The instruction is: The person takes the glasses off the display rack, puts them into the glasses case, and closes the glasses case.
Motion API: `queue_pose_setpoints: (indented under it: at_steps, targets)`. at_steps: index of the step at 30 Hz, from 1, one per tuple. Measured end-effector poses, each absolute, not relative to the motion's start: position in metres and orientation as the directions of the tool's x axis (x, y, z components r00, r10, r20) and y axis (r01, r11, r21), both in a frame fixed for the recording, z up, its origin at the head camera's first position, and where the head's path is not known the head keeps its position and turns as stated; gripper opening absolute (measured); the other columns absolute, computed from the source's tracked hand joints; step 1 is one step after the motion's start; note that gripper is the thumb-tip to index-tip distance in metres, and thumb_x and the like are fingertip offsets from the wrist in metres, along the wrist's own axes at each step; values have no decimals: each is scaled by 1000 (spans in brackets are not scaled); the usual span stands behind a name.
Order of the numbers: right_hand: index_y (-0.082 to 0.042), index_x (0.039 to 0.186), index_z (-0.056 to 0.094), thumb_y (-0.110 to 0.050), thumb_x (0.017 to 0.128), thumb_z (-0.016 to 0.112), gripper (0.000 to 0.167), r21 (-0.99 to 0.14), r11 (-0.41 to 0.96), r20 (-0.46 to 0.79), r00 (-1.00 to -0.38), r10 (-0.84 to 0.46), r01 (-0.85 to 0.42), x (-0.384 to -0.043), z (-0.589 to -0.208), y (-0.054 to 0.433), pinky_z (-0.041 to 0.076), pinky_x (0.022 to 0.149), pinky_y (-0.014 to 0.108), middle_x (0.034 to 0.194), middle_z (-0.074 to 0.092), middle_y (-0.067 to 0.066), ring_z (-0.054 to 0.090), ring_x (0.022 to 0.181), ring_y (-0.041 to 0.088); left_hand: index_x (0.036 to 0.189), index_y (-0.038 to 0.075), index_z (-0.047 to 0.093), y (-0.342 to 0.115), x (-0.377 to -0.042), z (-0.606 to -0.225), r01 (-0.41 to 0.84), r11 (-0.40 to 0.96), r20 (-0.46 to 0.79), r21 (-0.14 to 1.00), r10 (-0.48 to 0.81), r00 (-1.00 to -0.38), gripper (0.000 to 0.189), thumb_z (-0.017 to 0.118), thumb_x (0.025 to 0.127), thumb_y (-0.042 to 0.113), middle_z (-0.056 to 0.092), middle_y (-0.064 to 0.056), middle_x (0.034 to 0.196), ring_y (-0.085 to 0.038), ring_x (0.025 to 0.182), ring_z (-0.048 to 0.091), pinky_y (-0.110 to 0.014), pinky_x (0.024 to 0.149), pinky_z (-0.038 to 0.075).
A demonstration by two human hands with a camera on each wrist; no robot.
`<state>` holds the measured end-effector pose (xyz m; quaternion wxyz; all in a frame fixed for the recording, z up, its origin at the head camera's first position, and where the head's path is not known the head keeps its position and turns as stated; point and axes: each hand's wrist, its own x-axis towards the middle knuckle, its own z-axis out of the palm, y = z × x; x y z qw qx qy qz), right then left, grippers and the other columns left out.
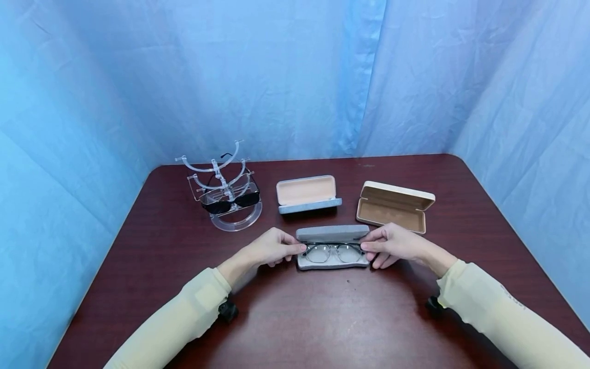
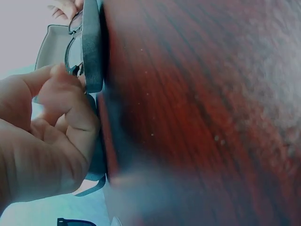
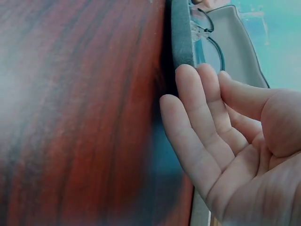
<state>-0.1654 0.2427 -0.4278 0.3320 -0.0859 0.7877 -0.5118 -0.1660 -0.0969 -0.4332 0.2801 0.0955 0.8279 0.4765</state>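
A pair of dark-rimmed eyeglasses (image 1: 330, 251) with clear lenses lies across an open grey glasses case (image 1: 333, 233), its lid raised at the back. At the left end of the frame, my left hand (image 1: 275, 246) pinches the glasses by the hinge; the left wrist view shows the same hand (image 2: 51, 127) up against the case's end. My right hand (image 1: 394, 246) pinches the opposite end between thumb and index finger. In the right wrist view its other fingers (image 3: 188, 113) extend along the case's outer side.
Behind on the left stands a clear acrylic display stand (image 1: 221, 179) holding dark sunglasses (image 1: 232, 203) and other eyewear. An open blue case (image 1: 310, 207) with a pinkish lining sits at the back middle. Right of it lies an open cream case (image 1: 400, 190) with a brown inside.
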Motion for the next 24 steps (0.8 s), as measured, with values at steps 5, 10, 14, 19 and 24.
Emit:
queue_pose_setpoints:
  at_steps: [5,10,14,19,24]
  targets:
    - [7,126,66,-22,100,68,39,-852,481,-446,-765,-464,205,-166,-431,246,62,68,41,85,72,12,74,72,26,86,10,76,-94,-168,-430,-139,570,-413,809,385,-825,33,67,99,39,58,2,62,-11,44,38,-21,39,30]
    - [0,122,71,-28,98,71,36,-827,516,-477,-766,-431,224,-166,-430,243,62,62,42,81,70,11,74,69,27,82,10,79,-93,-167,-432,-123,595,-412,794,377,-829,34,71,96,40,66,0,63,-10,46,47,-20,39,36]
    - [-1,122,71,-27,97,72,36,-816,518,-496,-772,-397,258,-167,-428,239,61,58,40,79,70,9,74,66,25,80,10,79,-92,-167,-435,-111,587,-391,802,376,-840,33,73,94,39,68,-1,63,-10,46,53,-19,40,40]
    - [2,107,70,-25,94,76,31,-812,518,-495,-788,-367,269,-170,-426,235,62,58,40,78,70,10,74,66,26,75,8,78,-92,-170,-437,-114,570,-385,814,382,-840,32,77,92,35,67,-1,62,-9,47,56,-19,41,44]
    - [-3,98,58,-26,93,77,30,-810,506,-504,-795,-339,297,-172,-431,236,61,57,42,79,70,12,74,67,27,77,7,77,-96,-172,-439,-191,537,-446,822,398,-802,33,76,92,36,67,-3,64,-10,48,58,-20,43,47]
